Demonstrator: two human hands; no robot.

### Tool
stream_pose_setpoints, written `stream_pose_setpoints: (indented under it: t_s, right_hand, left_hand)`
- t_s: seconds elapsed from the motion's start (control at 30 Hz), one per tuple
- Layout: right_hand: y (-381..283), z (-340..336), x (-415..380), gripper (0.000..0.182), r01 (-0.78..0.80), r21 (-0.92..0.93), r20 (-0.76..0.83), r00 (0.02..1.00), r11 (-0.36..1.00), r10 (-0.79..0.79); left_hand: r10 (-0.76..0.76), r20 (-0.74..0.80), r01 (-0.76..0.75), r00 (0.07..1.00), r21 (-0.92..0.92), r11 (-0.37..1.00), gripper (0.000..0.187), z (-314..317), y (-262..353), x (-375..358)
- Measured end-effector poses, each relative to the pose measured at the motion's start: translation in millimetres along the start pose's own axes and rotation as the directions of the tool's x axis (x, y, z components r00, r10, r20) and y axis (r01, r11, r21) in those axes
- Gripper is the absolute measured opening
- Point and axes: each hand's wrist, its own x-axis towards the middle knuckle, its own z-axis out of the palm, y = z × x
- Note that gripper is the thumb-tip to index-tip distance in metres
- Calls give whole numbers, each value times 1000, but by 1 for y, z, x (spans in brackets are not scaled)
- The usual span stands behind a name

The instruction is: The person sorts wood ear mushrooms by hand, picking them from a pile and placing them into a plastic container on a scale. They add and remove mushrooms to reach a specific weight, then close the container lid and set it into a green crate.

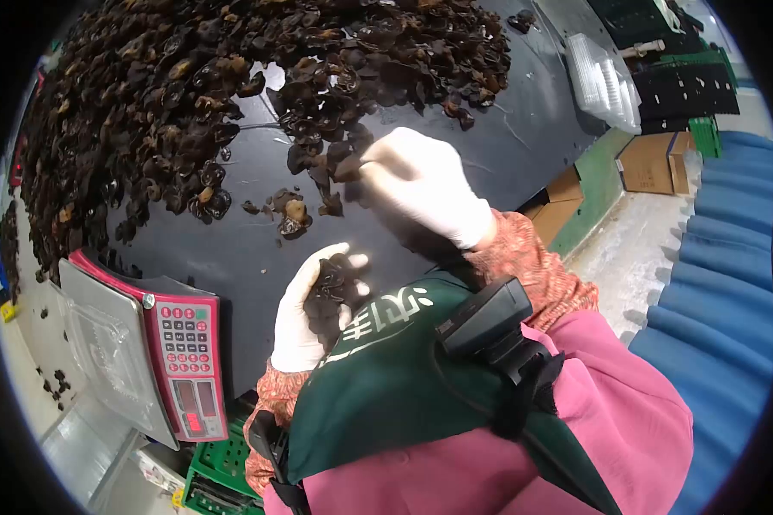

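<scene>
L hand cups dark fungus; R hand prob. pinches a pc.

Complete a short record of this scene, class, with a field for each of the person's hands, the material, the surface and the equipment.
Left hand: white-gloved, cupping dark pieces
Right hand: white-gloved, fingertips at a brown piece; grip blurred
Material: pile of dark brown, wrinkled pieces
Surface: dark table
Equipment: red scale, clear plastic on its pan; stacked clear containers
</scene>
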Motion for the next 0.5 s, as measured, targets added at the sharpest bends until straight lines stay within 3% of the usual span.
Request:
stream_pose_setpoints:
  t_s: [0.03, 0.07, 0.1, 0.17, 0.2, 0.23, 0.3, 0.33, 0.37, 0.43, 0.5]
  right_hand:
    - [-5, -10, 0, 13, -289, 155, 115, 955, 945, 273]
    - [-3, -15, -2, 13, -391, 314, 207, 918, 865, 339]
    - [-2, -19, -5, 13, -490, 452, 304, 870, 746, 387]
    - [-20, -23, -19, 15, -489, 543, 377, 868, 682, 323]
    - [-28, -26, -24, 15, -323, 301, 398, 898, 897, 190]
    - [-28, -26, -27, 15, -450, 464, 419, 871, 763, 258]
    - [-44, -23, -41, 17, -287, 224, 501, 853, 931, 143]
    - [-37, -25, -39, 20, -432, 275, 434, 853, 859, 290]
    - [-25, -34, -31, 18, -300, 260, 261, 937, 918, 232]
    - [6, -40, -19, 15, -235, 23, 54, 971, 972, 234]
    - [22, -35, -12, 15, -55, -229, 98, 992, 972, 79]
  left_hand:
    - [-3, 0, 3, 1000, -12, 1000, 46, 2, 0, -1]
    - [-8, 5, 8, 1000, -20, 1000, 47, 5, 0, 0]
    - [-17, 12, 17, 1000, -26, 1000, 48, 7, 0, 1]
    - [-39, 86, 44, 996, -54, 998, 51, 5, 0, 4]
    - [-51, 122, 59, 991, -64, 996, 52, 4, 1, 6]
    - [-63, 95, 70, 993, -69, 995, 53, 5, -1, 8]
    - [-89, 37, 92, 995, -83, 992, 55, 7, -6, 9]
    - [-92, 150, 89, 984, 31, 996, 53, -1, -4, 10]
    - [-129, 133, 123, 983, 51, 991, 48, -6, -2, 10]
    - [-159, 97, 158, 983, 10, 987, 44, -10, -5, 12]
    - [-135, 118, 133, 984, 30, 991, 44, -8, -5, 13]
